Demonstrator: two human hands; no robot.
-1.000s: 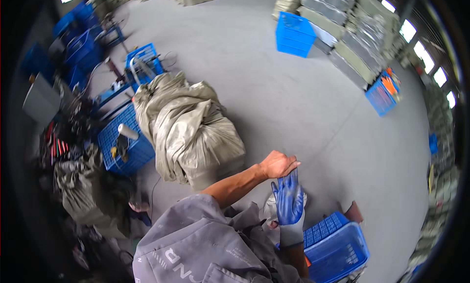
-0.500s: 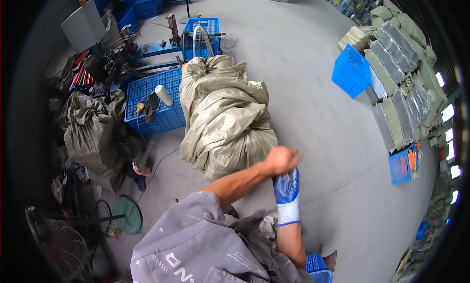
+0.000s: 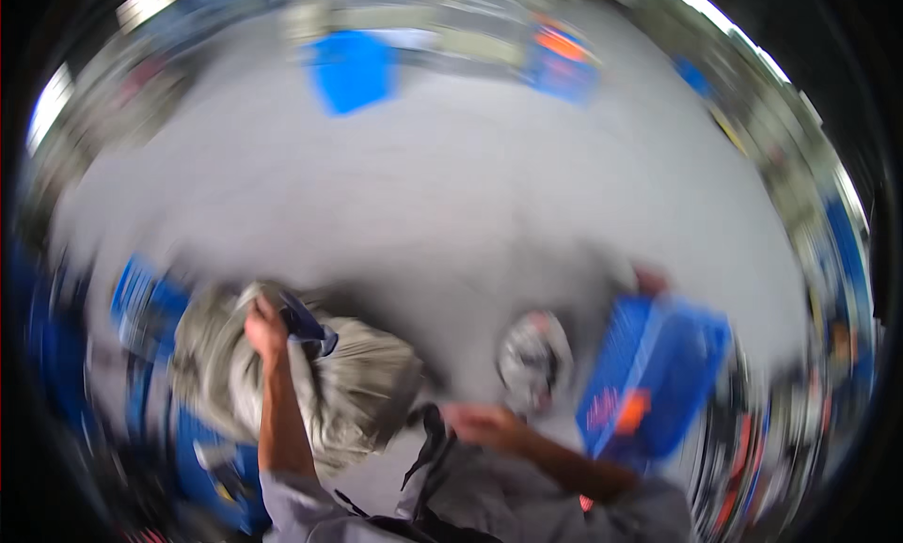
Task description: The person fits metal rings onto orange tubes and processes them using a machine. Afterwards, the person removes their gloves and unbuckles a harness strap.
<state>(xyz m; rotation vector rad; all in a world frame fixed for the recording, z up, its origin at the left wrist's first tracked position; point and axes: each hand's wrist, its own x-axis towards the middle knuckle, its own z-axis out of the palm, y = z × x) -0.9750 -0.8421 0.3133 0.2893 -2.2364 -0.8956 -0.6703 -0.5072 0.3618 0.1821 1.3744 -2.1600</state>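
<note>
Left arm: bare forearm rises from the lower edge, sleeve pushed up near the elbow; the left hand is raised over the grey-green sack.
Right arm: forearm comes in from the lower right and lies low across the body; the right hand sits close to the grey jacket, bare.
Change since earlier frames: half a second ago both hands met at the blue glove, which was on the right hand. Now the hands are well apart and the right hand is bare. The view has swung sharply and is heavily blurred.
Left fingers: closed in a fist around the blue glove, which sticks out to the right of the fist.
Right fingers: blur hides them; cannot tell how far open, or whether they touch the jacket.
Glove position: in the left fist, above the sack.
Surroundings: blue crate on the grey floor to the right; a small grey bundle between the crate and the sack.
</note>
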